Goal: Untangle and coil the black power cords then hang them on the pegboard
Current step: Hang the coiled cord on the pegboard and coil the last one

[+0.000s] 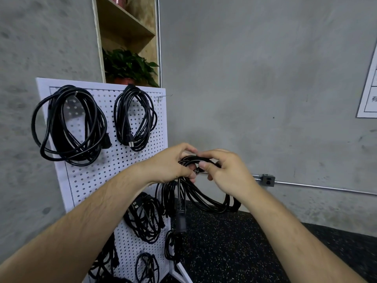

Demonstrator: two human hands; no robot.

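Note:
A coiled black power cord (204, 197) hangs in front of me, its loops drooping down to the right and a plug end (181, 218) dangling below. My left hand (171, 164) grips the top of the coil. My right hand (226, 170) pinches the cord's strands beside it, thumb and fingers curled round them. The white pegboard (91, 176) stands to the left. Two coiled cords (69, 127) (134, 117) hang along its top row. Several more coils (145, 217) hang lower down, partly hidden by my left forearm.
A bare metal hook (163, 97) sticks out at the pegboard's top right corner. Behind it stands a wooden shelf with a potted plant (128, 66). A wall outlet (268, 180) and conduit run along the grey concrete wall. The floor (234, 252) is black speckled rubber.

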